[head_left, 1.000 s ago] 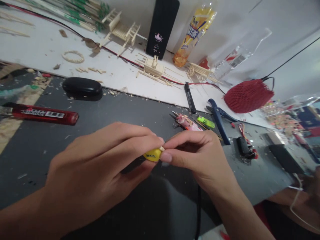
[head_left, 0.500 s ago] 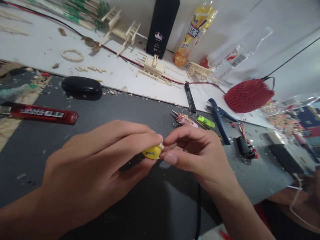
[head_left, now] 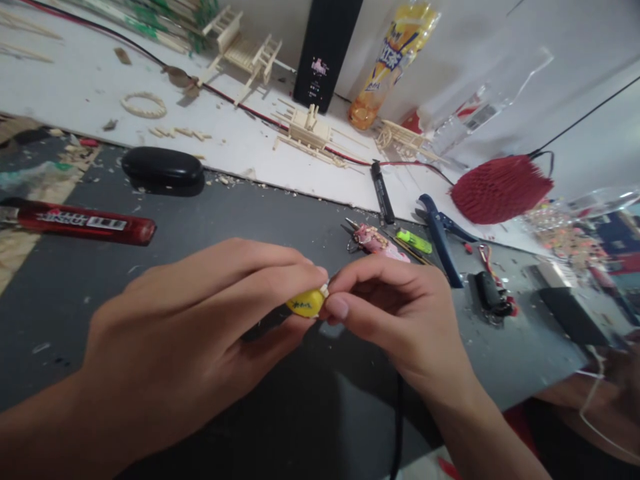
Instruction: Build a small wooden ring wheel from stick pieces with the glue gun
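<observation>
Over the dark grey tabletop, my left hand point(head_left: 200, 327) is closed on a round yellow bottle cap point(head_left: 306, 303) with dark writing on its face. A small pale wooden piece point(head_left: 325, 291) shows at the cap's right edge. Thumb and index finger of my right hand point(head_left: 390, 313) are pinched together at that edge, against the pale piece. My fingers hide most of the cap's rim, and how the pale piece is joined to it cannot be seen.
Behind lie a black oval case point(head_left: 163, 168), small wooden models point(head_left: 309, 130), a black marker point(head_left: 383, 193), blue cutters point(head_left: 440, 240) and a green lighter point(head_left: 414, 241). Left is a red-handled tool point(head_left: 90, 222). A drink bottle point(head_left: 393, 63) stands behind. Another person's arm point(head_left: 585, 407) shows lower right.
My right thumb and index finger have closed in more tightly at the cap's edge. The left hand keeps its hold on the cap, and the view has shifted slightly.
</observation>
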Tool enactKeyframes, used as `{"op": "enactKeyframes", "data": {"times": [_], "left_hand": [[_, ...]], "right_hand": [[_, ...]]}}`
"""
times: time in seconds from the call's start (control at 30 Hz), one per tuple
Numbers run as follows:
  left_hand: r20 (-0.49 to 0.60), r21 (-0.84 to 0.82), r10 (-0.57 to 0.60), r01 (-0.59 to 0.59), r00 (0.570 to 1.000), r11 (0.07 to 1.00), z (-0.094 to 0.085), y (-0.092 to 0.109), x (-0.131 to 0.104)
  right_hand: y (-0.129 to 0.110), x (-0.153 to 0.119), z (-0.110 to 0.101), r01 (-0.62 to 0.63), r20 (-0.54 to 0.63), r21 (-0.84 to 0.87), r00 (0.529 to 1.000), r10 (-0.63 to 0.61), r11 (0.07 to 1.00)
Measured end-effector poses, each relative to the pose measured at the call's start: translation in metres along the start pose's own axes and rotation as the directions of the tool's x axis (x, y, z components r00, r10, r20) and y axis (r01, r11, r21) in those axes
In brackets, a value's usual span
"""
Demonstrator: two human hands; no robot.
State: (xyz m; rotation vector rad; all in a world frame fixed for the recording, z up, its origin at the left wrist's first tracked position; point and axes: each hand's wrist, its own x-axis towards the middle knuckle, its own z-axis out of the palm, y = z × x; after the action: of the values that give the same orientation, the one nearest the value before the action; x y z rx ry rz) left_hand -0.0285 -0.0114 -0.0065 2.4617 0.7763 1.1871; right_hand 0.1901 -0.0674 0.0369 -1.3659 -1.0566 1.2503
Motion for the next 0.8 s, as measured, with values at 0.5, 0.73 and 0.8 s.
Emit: {"op": "enactKeyframes", "data": {"times": [0.5,0.73,0.8], "left_hand": [[0.001,0.007,0.024,-0.024,1.0,1.0,0.0026,0.0011,0.0008],[-0.002,0.004,0.013,-0.012,1.0,1.0,0.003,0.001,-0.0006],[-0.009,0.006,0.003,-0.003,1.0,1.0,0.0024,0.0012,-0.0024]], "right_hand": [[-0.0021,-0.0027,0.0078,-0.03,-0.034,0.016,0.999,0.03,0.999],[0.0006,-0.0019,0.0058,-0.008,-0.002,0.051,1.0,0.008,0.999],[0.0037,-0.0026,0.0041,0.019,0.032,0.073,0.999,-0.022,0.997]]}}
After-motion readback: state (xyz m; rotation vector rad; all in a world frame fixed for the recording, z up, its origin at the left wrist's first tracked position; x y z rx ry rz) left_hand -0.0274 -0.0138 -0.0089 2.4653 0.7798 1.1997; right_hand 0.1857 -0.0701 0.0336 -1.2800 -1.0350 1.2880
